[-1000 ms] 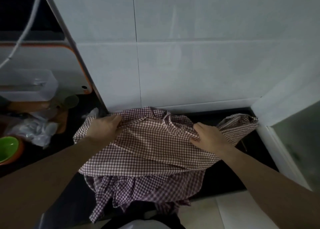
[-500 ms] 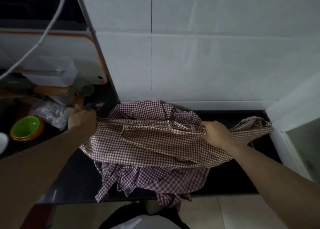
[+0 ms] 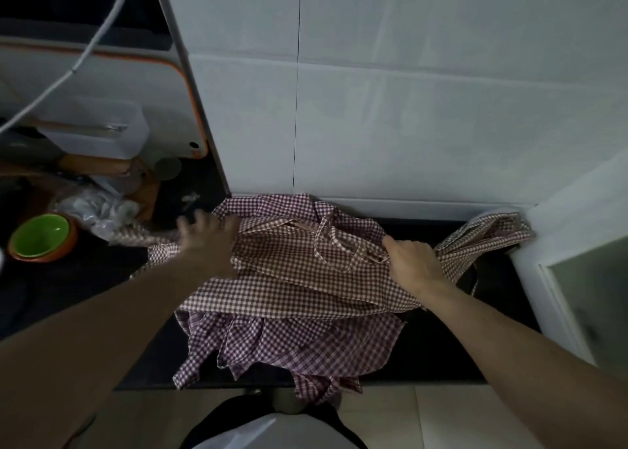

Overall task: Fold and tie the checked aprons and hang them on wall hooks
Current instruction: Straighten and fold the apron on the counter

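Left hand (image 3: 207,241) now back over the left end of the top apron (image 3: 299,271), blurred with motion, fingers spread and relaxed, clamped on nothing. Half a second ago out past the worktop's left edge of the cloth, closed on the fabric and pulling it taut; a blurred checked strip (image 3: 136,236) now trails leftward toward the green bowl (image 3: 40,236). Right hand (image 3: 413,261) unchanged in place, fingers pinched on the strap and gathered cloth near the right end. Apron lying stretched across the dark worktop (image 3: 441,346) against the back wall, over a crumpled pile of further aprons (image 3: 289,343) spilling off the front edge. Probably the stretch done, the fold about to begin.
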The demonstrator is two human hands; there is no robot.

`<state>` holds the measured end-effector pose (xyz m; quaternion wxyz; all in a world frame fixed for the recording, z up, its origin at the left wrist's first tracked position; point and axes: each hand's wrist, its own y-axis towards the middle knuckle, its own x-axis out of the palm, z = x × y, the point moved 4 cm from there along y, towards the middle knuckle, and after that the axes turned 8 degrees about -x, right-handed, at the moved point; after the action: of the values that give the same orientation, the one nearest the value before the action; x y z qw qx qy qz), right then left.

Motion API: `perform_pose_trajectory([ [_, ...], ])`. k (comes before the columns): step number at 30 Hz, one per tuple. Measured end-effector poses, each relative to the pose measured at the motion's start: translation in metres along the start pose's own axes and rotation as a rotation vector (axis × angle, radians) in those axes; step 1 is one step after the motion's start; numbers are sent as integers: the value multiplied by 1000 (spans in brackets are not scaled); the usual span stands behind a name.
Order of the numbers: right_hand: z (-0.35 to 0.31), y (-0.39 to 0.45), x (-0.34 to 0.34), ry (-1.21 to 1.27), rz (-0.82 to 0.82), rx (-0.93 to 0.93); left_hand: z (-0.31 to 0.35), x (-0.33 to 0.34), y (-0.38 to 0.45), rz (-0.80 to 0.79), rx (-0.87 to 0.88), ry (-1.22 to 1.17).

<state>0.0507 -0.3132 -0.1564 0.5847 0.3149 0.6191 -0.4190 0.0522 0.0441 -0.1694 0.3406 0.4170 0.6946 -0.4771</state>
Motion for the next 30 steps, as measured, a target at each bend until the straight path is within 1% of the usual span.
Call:
perform_pose_trajectory([
  [2,-1,-3,3,-13,1,-31,32,-10,-8,118,206,-163],
  [3,-1,-4,3,-4,6,-47,43,-13,-14,184,259,-224],
  [5,2,-8,5,-19,44,-69,48,-16,-16,307,290,-306],
  [7,3,-13,7,-49,94,-100,40,-12,-13,421,308,-340],
  [10,0,-17,8,-36,140,-136,32,-5,-16,472,311,-345],
  [11,-2,-18,9,-31,167,-160,31,-3,-17,493,329,-327],
  [14,-8,-20,18,-34,170,-233,32,7,-24,561,406,-271],
  [16,-10,-22,29,-43,159,-276,33,18,-28,543,461,-262],
  [18,-9,-25,42,-25,128,-280,34,30,-31,484,522,-260],
  [21,-3,-32,60,-5,94,-225,32,47,-33,411,589,-355],
  [23,0,-35,67,-10,35,-189,28,51,-34,389,612,-418],
  [26,0,-37,71,0,-11,-167,27,49,-40,352,657,-454],
  [28,0,-36,71,12,-19,-163,29,45,-45,271,644,-437],
  [29,0,-36,71,21,-4,-159,30,48,-47,187,634,-408],
  [30,1,-36,71,32,16,-152,31,51,-48,136,644,-380],
])
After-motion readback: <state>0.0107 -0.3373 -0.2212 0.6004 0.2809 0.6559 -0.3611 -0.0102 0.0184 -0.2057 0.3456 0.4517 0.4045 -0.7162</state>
